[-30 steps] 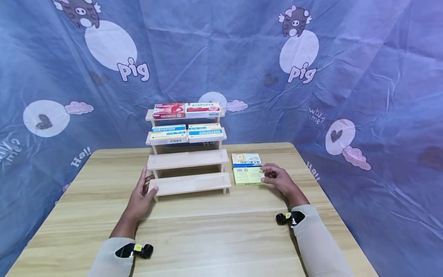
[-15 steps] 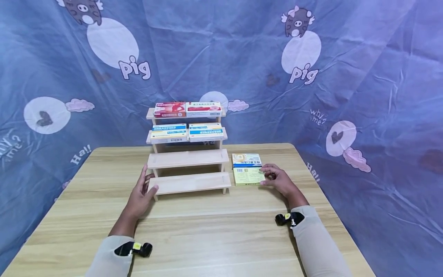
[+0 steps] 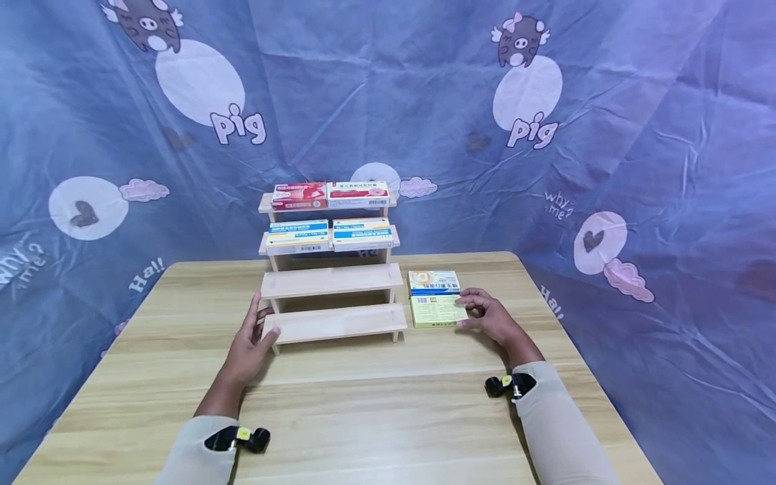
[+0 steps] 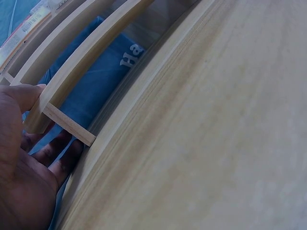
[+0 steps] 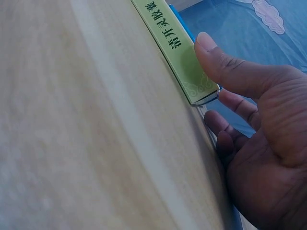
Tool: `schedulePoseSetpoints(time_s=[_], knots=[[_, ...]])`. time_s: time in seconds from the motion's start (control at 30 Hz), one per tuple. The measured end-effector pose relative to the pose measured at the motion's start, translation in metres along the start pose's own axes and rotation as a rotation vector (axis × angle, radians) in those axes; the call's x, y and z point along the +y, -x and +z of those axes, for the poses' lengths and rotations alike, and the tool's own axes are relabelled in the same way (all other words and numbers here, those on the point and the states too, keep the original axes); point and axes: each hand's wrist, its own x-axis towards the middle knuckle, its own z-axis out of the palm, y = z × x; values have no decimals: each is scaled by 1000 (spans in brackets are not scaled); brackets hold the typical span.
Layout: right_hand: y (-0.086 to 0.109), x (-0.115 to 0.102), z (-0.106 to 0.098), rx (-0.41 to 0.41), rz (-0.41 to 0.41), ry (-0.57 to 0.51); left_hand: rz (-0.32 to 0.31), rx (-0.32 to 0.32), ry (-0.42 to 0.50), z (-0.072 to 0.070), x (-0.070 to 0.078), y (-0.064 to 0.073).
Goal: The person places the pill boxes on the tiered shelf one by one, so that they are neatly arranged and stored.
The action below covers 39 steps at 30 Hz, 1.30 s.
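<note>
Where the right hand (image 3: 492, 318), the nearer, pinches its right end, one green box (image 3: 438, 312) lies flat toward nine o'clock, long axis nine-to-three. White-and-blue box (image 3: 433, 282): just beside it, twelve o'clock. Wooden rack (image 3: 330, 280): barring nine, left hand (image 3: 247, 347) gripping its lowest shelf (image 3: 333, 323); four boxes (image 3: 300, 234) on upper tiers (image 3: 265, 203).

Yellow-green carton (image 3: 438, 312): dark-green lettering. Tiered stand (image 3: 332, 281): uniform pale wood tone. Counter (image 3: 376, 417): tan, streaked grain. Backdrop (image 3: 376, 101): blue, pig-and-cloud print.
</note>
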Motion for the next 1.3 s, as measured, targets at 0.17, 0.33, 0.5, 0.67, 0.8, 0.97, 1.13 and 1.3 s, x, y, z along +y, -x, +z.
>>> schedulePoseSetpoints(time_s=[0.17,0.33,0.5,0.67,0.8,0.97,1.13,1.3], knots=[[1,1,-1,-2,-10,22,-1,-3,3,1,-1,-1],[0,1,1,6,-4,20,10,0,4,0,-1,0],[0,1,3,13,23,22,9,-1,-3,0,-1,1],[1,-2,3,11,23,25,5,-1,-18,0,-1,1],[0,-1,1,5,22,40,0,0,-21,1,-1,1],[-1,0,0,9,27,78,-14,-7,-8,1,1,0],[-1,-1,0,12,42,94,-9,-8,-3,1,1,-1],[0,-4,0,-16,42,116,-5,-3,3,0,0,0]])
